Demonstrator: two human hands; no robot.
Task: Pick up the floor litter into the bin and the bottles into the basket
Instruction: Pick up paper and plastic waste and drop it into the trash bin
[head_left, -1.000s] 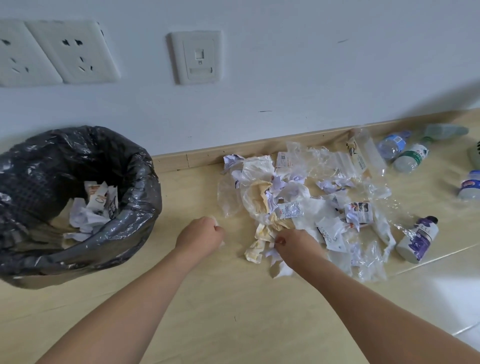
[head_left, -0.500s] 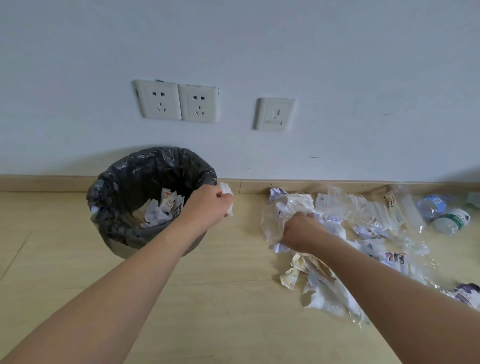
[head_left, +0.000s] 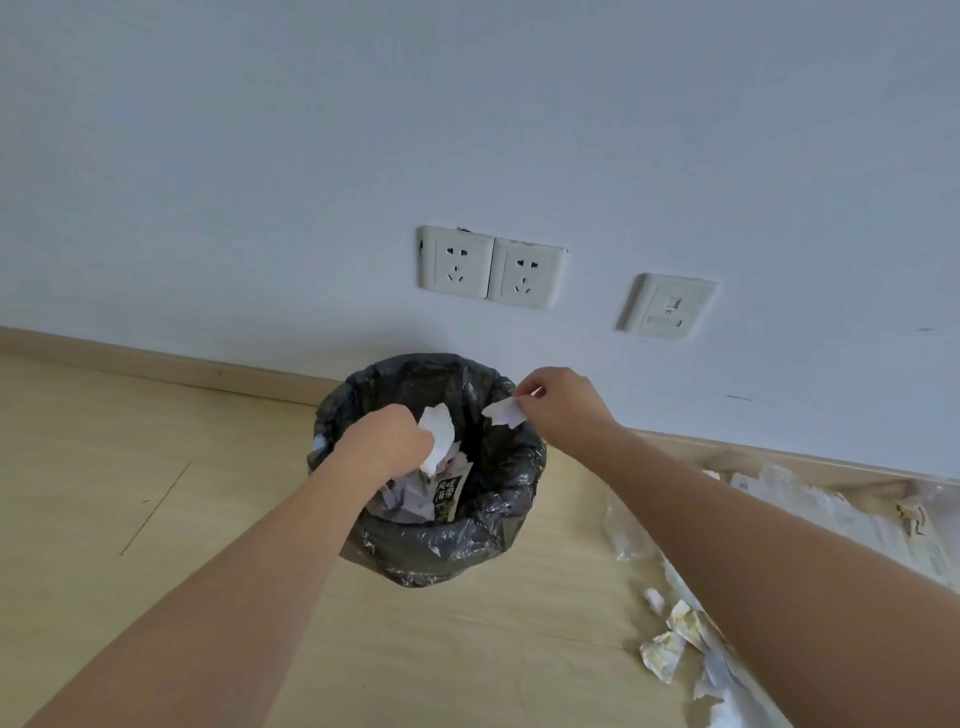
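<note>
A crumpled white paper (head_left: 436, 435) was gripped tightly in the left hand (head_left: 387, 440) above the bin (head_left: 524, 499) — a small scrap (head_left: 503, 413) was pinched by the right hand (head_left: 558, 402) over its rim. Both should be let go only once well over the opening. More litter (head_left: 675, 636) was left on the floor; no bottles or basket were seen.

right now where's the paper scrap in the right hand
In the head view the paper scrap sits just right of centre, pinched by the right hand above the far right rim of the black-lined bin, below the wall sockets.
</note>
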